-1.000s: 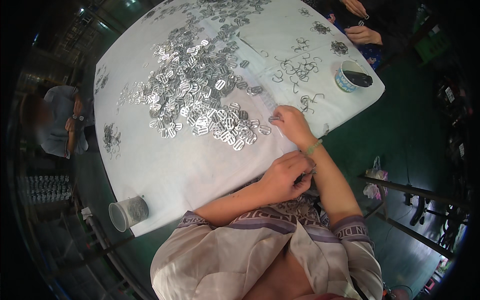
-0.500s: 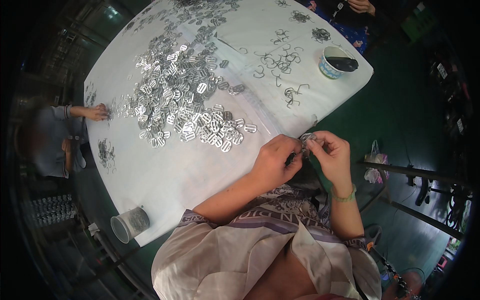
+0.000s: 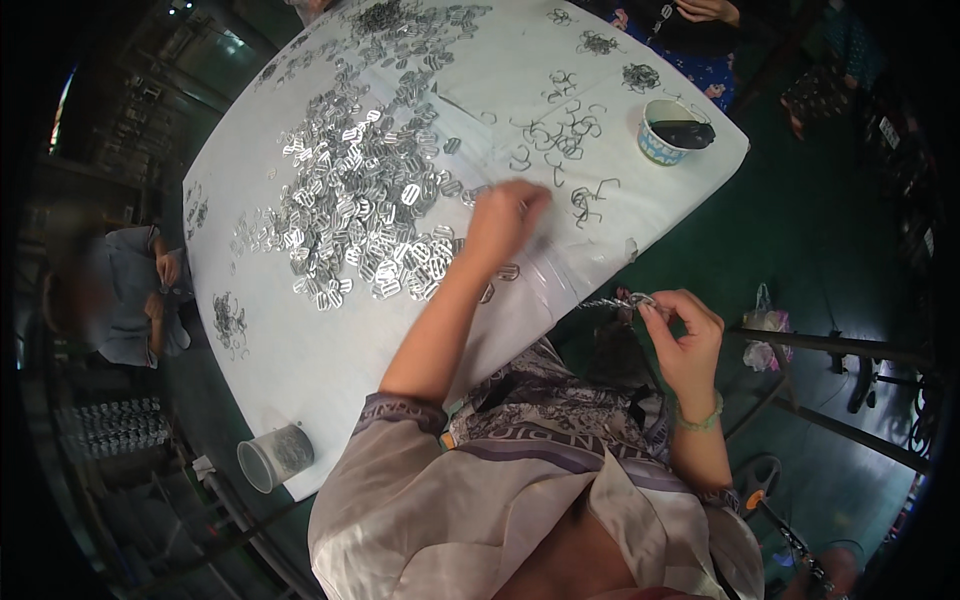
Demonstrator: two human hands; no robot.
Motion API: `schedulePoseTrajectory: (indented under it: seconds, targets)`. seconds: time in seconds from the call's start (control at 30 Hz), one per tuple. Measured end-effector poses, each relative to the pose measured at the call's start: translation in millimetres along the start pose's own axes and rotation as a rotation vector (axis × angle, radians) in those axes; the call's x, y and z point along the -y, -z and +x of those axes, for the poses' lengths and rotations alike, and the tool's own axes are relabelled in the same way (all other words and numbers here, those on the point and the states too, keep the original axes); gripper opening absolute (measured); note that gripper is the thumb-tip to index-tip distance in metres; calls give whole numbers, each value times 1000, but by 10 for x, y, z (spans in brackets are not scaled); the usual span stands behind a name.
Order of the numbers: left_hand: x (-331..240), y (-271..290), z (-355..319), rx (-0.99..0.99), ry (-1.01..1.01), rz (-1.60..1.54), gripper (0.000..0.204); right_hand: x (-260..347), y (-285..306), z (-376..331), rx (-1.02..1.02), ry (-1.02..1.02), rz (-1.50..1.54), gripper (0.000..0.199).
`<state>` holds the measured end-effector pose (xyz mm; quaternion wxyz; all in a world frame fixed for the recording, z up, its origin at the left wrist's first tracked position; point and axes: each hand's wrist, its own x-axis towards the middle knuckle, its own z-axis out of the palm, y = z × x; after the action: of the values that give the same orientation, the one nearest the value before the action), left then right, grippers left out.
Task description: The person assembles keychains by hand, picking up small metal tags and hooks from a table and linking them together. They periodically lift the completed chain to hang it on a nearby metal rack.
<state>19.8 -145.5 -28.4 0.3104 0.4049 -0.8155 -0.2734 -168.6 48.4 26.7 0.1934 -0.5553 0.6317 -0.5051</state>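
My right hand (image 3: 690, 335), just off the table's near right edge, pinches the end of a silver metal chain (image 3: 610, 302) between thumb and fingers. A rounded metal piece shows at the fingertips. My left hand (image 3: 506, 225) reaches over the table between a heap of silver slotted oval plates (image 3: 370, 190) and several loose bent wire hooks (image 3: 560, 130). Motion smears its fingers, so what they hold, if anything, does not show. A few plates lie beside and under my left wrist.
On the white-covered table (image 3: 380, 345) stand a patterned paper tub (image 3: 665, 150) with something black in it and a clear cup (image 3: 277, 457) at the near left corner. One co-worker (image 3: 130, 295) sits at the left, another (image 3: 695, 45) at the far right. Metal bars (image 3: 840, 342) stand at my right.
My left hand has left the right hand and moved forward over the table. My right hand stays near the edge, with the chain now visible. The left co-worker's hand has drawn back from the table.
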Motion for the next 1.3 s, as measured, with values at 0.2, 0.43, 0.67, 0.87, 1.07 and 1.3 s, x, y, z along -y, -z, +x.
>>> schedulePoseTrajectory:
  seconds: [0.2,0.43,0.67,0.87,1.07,1.3]
  targets:
    - [678,-259,878,-58,-160,345,10,-30,89,-94,-18,-7,-34,6]
    - [542,-517,1060,145,-331,824,7,-77,164,-155,-61,-45,-45,7]
    - [568,-375,1079,93,-256,652,4,-72,179,-128,-72,-39,-37,7]
    - [-504,-65,194,230,-69,-485,5,-135,140,-84,-85,-38,-38,5]
    - [-959,-64,-431,243,-281,-566,15,-113,20,-27,-61,-8,-9,6]
    - [-921,-153,-511,88,-388,-447,21,-114,-80,-6,-19,66,-36,8]
